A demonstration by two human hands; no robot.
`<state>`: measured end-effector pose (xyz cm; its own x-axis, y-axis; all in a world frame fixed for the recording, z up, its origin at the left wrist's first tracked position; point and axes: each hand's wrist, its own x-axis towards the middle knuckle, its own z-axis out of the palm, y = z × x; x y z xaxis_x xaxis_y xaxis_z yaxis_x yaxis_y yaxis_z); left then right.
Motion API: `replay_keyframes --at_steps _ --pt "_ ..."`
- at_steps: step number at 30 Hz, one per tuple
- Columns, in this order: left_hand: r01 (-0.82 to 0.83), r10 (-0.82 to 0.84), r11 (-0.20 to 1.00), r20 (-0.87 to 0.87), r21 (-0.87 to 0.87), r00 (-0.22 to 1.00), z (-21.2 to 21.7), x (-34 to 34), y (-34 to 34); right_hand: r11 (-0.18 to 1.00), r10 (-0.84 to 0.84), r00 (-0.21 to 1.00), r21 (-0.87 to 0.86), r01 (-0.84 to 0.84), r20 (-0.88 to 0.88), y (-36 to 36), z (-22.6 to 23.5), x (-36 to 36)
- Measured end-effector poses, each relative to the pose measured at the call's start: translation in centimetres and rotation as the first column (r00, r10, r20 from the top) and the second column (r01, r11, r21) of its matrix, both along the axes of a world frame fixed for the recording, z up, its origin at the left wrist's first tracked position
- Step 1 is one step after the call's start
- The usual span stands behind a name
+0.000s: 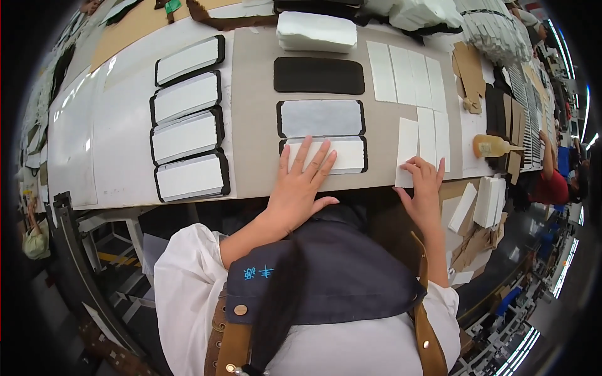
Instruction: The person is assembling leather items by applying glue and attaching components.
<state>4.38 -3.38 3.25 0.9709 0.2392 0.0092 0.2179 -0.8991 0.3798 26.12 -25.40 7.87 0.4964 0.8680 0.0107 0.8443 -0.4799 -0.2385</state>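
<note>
My left hand [302, 182] lies with fingers spread over a white strip [348, 155] set on a black-edged piece near the table's front edge. Just beyond it is a similar black-edged piece [321, 118] with a pale grey-white face. Farther back lies a plain black rounded panel [318, 76]. At the right, my right hand [424, 183] has its thumb and fingers at the near end of a white rectangular strip [407, 141], pinching it. More white strips [401, 72] lie in rows beyond that hand.
Stacked black-edged pieces with white strips [188, 141] stand in a column at left. A thick white stack [316, 32] sits at the back. A yellow squeeze bottle [492, 146] lies at right, near brown card pieces [469, 69]. Another person in a red top [549, 188] is at far right.
</note>
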Motion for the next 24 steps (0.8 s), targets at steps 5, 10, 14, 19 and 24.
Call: replay_keyframes --at_steps 5,10,14,19,24 --pt "0.012 0.004 0.985 0.093 -0.173 0.996 0.3 -0.3 0.7 0.991 0.09 0.994 0.11 -0.083 -0.062 -0.1 2.0 1.4" --pt "-0.002 0.143 0.909 0.307 -0.417 0.941 0.2 -0.7 2.0 0.881 -0.073 0.992 0.472 0.016 0.102 1.8 3.3 -0.2" --pt "0.019 0.382 0.73 0.432 -0.683 0.817 1.2 0.2 1.8 0.517 0.112 0.763 0.693 0.503 -0.637 4.4 2.8 -3.4" --pt "0.025 0.49 0.185 0.115 -0.982 0.864 1.3 -0.1 2.9 0.606 0.322 0.243 0.397 0.689 -0.915 6.2 0.4 -4.1" --pt "-0.07 0.589 0.076 -0.012 -0.995 0.808 1.6 -0.5 3.7 0.819 0.138 0.988 0.569 -0.077 -0.064 9.9 1.2 -4.5"
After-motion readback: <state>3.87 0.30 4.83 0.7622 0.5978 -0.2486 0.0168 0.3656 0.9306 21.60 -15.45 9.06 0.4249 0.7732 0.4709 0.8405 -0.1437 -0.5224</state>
